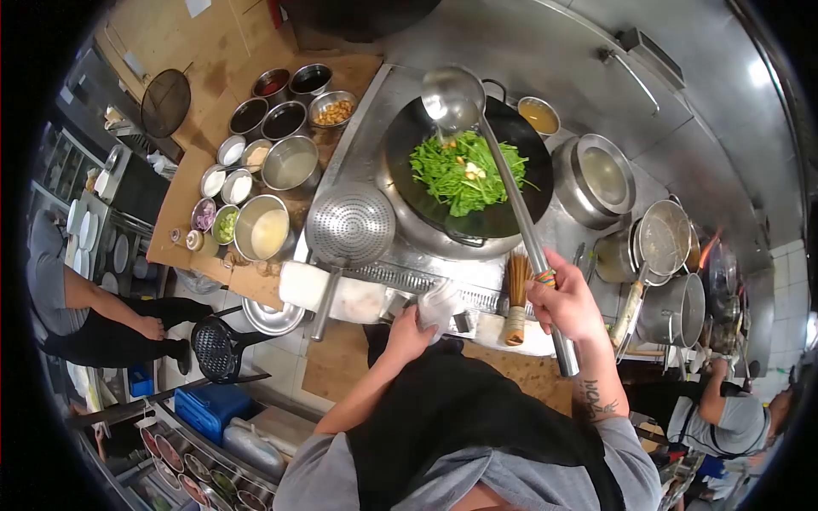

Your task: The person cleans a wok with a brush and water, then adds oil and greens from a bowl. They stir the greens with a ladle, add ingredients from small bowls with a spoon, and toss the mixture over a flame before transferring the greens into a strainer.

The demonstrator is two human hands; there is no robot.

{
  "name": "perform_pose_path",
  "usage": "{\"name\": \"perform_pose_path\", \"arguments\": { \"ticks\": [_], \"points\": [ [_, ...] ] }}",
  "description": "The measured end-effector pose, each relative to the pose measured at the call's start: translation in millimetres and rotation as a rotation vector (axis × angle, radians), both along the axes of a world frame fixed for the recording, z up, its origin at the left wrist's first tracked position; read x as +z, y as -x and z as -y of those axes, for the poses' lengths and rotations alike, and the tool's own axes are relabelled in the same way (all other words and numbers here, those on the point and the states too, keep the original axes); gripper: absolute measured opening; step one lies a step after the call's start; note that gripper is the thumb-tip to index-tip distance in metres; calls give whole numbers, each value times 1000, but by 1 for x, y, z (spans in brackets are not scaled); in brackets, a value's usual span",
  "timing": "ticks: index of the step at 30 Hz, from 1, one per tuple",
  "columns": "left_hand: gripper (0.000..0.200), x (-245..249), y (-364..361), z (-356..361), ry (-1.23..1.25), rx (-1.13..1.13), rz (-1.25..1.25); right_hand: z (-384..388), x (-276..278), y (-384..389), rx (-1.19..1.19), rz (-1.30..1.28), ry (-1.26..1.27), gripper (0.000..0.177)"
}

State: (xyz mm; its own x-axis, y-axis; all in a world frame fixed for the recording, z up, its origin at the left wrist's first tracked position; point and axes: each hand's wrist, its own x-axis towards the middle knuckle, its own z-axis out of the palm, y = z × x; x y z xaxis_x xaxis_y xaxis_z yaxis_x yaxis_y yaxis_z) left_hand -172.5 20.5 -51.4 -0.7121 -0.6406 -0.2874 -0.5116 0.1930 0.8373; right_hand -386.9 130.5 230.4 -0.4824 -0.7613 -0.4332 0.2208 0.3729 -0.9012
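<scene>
The cook stands at the stove with the right hand (567, 302) closed round the long handle of a steel ladle (511, 196). Its bowl hangs over the far rim of the black wok (409, 136). The left hand (409, 328) is bunched on a white cloth (439, 300) at the front edge of the stove, just short of the wok's near side. A heap of green leaves (464, 170) lies in the middle of the wok, with a few pale bits on top.

To my eye this is the stir-fry itself, at the point of adding to or turning the greens. I cannot tell whether the ladle carries anything. The next move calls for the cloth hand to steady the hot wok while the ladle comes down into the leaves. The seasoning bowls (273, 162) sit on the desk to the left, past the perforated skimmer (349, 223).
</scene>
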Motion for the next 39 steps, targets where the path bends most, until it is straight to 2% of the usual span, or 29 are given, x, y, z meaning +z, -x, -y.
{"name": "perform_pose_path", "arguments": {
  "ticks": [2,5,6,9,10,11,13,14,15,17,18,20,21,23,24,25,27,29,30,31,33,34,35,37,39],
  "points": [
    [56,-9,11,-15,93,-4,71,-28,-13,27,-10,15,-71,56],
    [60,-19,21,-30,322,42,-78,-59,-102,62,57,-484,-207,58],
    [63,-22,25,-32,286,54,-131,-65,-132,68,55,-651,-258,61],
    [63,-17,40,-31,-31,111,3,-64,-178,67,40,-923,-220,63],
    [64,-25,41,-30,-156,202,-69,-62,-178,62,75,-897,-270,62],
    [64,-32,41,-28,-272,283,-157,-54,-160,49,83,-789,-195,63],
    [66,-30,33,-26,-1157,396,-485,-59,-168,44,146,-819,-301,58],
    [67,-10,23,-20,-1358,324,-559,-68,-188,50,150,-867,-231,58],
    [68,-22,15,-15,-1430,218,-616,-73,-207,58,149,-916,-168,57],
    [63,-10,0,-4,-1673,177,-625,-60,-199,61,124,-616,-287,54],
    [62,2,-2,3,-1719,91,-707,-52,-194,60,106,-465,-343,52],
    [60,49,-6,11,-1829,-79,-856,-26,-180,43,-44,-426,-237,47],
    [59,42,-6,11,-1810,-82,-836,-17,-174,38,-126,-408,-185,45],
    [58,30,-1,16,-1780,-116,-773,-16,-192,38,-130,-778,-172,44],
    [51,31,-2,15,-1594,75,-615,-19,-195,37,-126,-938,-157,46],
    [46,32,7,17,-1580,89,-584,-30,-218,39,-125,-1198,-14,50],
    [44,58,25,23,-1353,139,-499,-29,-142,2,-182,-680,-330,52],
    [44,48,48,35,-1473,199,-506,-46,-133,-4,-162,-685,-168,53],
    [48,50,58,41,-1401,209,-514,-54,-134,-5,-155,-632,-86,52],
    [45,61,72,48,-1477,317,-539,-60,-143,-1,-110,-648,-112,52],
    [45,71,96,61,-1381,295,-609,-69,-162,11,-14,-677,-162,51],
    [43,78,107,67,-1366,315,-567,-50,-130,11,54,-711,-447,51],
    [42,86,120,73,-1350,334,-527,-50,-151,21,-44,-699,-345,51],
    [37,83,142,79,-1290,347,-482,-41,-179,42,-168,-975,-150,49],
    [33,51,162,87,-1202,337,-448,-18,-165,56,-284,-894,-176,48]
  ]
}}
